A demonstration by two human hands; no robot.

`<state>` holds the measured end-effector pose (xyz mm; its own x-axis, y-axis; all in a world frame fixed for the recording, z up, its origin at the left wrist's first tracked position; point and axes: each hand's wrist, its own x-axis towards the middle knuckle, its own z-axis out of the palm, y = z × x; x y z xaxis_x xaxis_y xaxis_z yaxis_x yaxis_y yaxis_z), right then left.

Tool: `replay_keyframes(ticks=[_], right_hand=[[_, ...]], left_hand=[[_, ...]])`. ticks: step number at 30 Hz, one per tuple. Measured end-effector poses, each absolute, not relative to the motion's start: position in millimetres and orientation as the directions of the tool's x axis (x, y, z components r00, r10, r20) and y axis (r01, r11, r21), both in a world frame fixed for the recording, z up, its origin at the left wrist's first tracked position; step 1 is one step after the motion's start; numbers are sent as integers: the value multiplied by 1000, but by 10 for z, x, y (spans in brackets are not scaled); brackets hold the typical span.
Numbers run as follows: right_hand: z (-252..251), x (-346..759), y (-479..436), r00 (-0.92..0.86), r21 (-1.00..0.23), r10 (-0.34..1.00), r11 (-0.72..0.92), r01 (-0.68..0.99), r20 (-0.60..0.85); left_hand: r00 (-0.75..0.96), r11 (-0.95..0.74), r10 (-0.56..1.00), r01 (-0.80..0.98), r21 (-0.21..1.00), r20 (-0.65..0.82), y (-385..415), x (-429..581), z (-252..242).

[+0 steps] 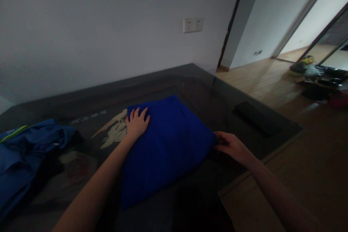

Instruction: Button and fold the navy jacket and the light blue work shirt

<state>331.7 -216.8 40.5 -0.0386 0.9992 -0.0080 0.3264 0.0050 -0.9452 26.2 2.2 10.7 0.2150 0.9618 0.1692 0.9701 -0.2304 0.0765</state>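
A folded bright blue garment lies on a dark glass-topped table. My left hand rests flat on the garment's far left corner, fingers stretched out and together. My right hand is at the garment's right edge, its fingers curled against or under the cloth; whether it grips the cloth is hard to tell in the dim light.
A crumpled blue jacket with a yellow-green stripe lies at the table's left. A flat black object sits near the right edge. A white wall with a double socket stands behind. Wooden floor and shoes lie to the right.
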Motion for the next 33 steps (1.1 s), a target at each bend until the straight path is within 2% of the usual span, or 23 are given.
replay_keyframes(ticks=[4,8,15,20,26,29,31,33], right_hand=[[396,3401,-2104,-110,-985,987,-102,140,-118],[410,3486,-2006,-244,-991,961,-136,5,-133],[527,3611,-1954,-392,-969,891,-169,180,-228],[600,3515,-2080,-317,-957,917,-172,235,-242],[471,3476,-2187,-153,-880,899,-346,325,-410],[479,3483,-2241,-126,-866,885,-394,309,-448],[512,3455,-2277,-84,-878,909,-367,306,-409],[536,3383,-2301,28,-897,958,-277,344,-286]], left_hand=[[209,-224,964,972,74,167,27,261,113],[219,-235,959,969,75,178,24,257,107],[215,-228,959,972,51,187,31,249,91],[221,-232,961,971,50,167,38,239,95],[226,-237,958,971,42,176,51,240,53],[221,-234,955,971,44,195,29,244,57],[230,-245,943,969,35,243,8,252,96],[289,-307,904,952,7,314,-2,287,167]])
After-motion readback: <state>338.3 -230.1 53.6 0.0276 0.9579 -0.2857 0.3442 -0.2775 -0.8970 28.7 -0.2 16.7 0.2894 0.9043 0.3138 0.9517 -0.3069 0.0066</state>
